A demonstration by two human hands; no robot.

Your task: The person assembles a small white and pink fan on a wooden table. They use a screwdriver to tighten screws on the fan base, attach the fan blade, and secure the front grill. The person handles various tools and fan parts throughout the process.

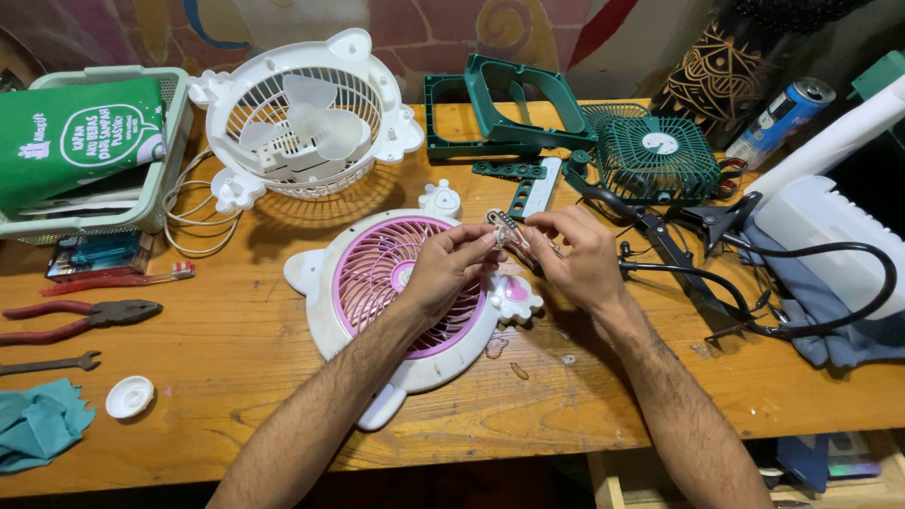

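Note:
Both my hands meet above the middle of the wooden table. My left hand and my right hand pinch a small circuit board between their fingertips. Thin wires hang from the board. Under my left hand lies a white fan front with a pink grille, flat on the table. A white fan housing with clear blades stands behind it. A green fan and green frame parts lie at the back right.
Red-handled pliers, a wrench, a white cap and a teal cloth lie at the left. A basket holds a green bag. A black clamp with a cable, a spray can and a white box are at the right.

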